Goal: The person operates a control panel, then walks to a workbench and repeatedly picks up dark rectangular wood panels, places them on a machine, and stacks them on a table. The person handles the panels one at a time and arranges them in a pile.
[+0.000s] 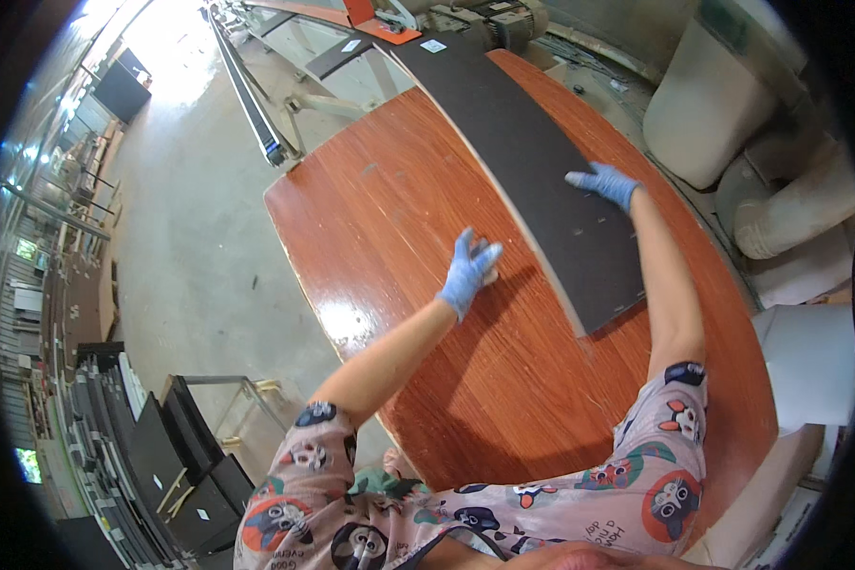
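A long dark panel (541, 171) with a pale edge lies lengthwise on the reddish-brown wooden table (380, 199), its far end reaching the machine at the back. Across the panel's right edge rests my right hand (606, 183) in a blue glove, fingers stretched out over its top face. My left hand (470, 271), also gloved in blue, is left of the panel and apart from it. Its fingers are spread over the bare wood, and nothing is in them.
Orange machine parts (359, 14) and a motor (503, 21) stand at the far end. A long rail (247, 90) runs off at the far left. Several dark panels (161, 437) are stacked at lower left. Large pale ducts (703, 114) flank the table's right side.
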A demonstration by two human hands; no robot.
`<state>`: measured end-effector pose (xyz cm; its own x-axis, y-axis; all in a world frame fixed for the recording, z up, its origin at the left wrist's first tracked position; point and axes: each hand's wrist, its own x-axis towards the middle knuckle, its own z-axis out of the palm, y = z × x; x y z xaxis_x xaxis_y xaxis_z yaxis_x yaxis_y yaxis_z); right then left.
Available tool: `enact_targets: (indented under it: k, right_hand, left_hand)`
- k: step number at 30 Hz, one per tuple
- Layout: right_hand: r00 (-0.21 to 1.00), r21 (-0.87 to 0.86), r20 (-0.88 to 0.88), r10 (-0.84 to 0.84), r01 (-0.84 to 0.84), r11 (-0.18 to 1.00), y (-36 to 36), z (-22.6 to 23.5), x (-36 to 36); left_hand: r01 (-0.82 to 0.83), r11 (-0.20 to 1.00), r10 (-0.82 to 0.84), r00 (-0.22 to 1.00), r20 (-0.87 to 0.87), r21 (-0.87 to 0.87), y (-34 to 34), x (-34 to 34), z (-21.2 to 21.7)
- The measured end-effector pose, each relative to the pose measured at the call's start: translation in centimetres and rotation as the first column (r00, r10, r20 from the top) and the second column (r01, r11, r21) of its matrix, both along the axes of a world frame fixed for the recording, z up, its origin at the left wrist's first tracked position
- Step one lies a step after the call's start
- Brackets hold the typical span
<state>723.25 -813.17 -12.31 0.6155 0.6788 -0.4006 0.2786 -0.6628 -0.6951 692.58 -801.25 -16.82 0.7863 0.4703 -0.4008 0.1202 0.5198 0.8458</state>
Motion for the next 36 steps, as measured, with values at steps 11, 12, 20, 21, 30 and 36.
enact_targets:
  k: [11,12,20,21,30,36]
  right_hand:
    - [0.934,0.373,-0.354,-0.043,0.183,0.910,-8.1,1.3,-19.7]
    - [0.956,0.412,-0.288,-0.054,0.174,0.895,-10.3,-0.9,-20.2]
    - [0.830,0.112,-0.558,-0.010,0.087,0.990,-24.8,1.7,-29.8]
    - [0.853,-0.014,-0.514,-0.085,0.090,0.996,-25.0,3.0,-30.2]
    - [0.830,0.079,-0.558,0.013,0.038,0.996,-10.5,3.6,-28.8]
    - [0.852,0.224,-0.442,0.281,-0.199,0.954,-5.4,0.5,-35.2]
  left_hand:
    - [0.043,0.994,-0.032,0.993,0.112,-0.100,-3.3,-5.5,2.3]
    - [0.075,0.995,-0.070,0.996,0.063,-0.067,-4.8,-7.1,2.4]
    - [0.494,0.831,-0.491,0.867,-0.080,0.255,-20.4,-24.7,0.6]
    - [0.661,0.739,-0.663,0.748,-0.026,0.130,-20.6,-25.4,0.9]
    - [-0.146,0.911,0.256,0.933,-0.252,0.386,-7.9,-31.7,1.6]
    - [-0.308,0.872,0.248,0.948,-0.200,-0.381,-10.8,-32.2,0.1]
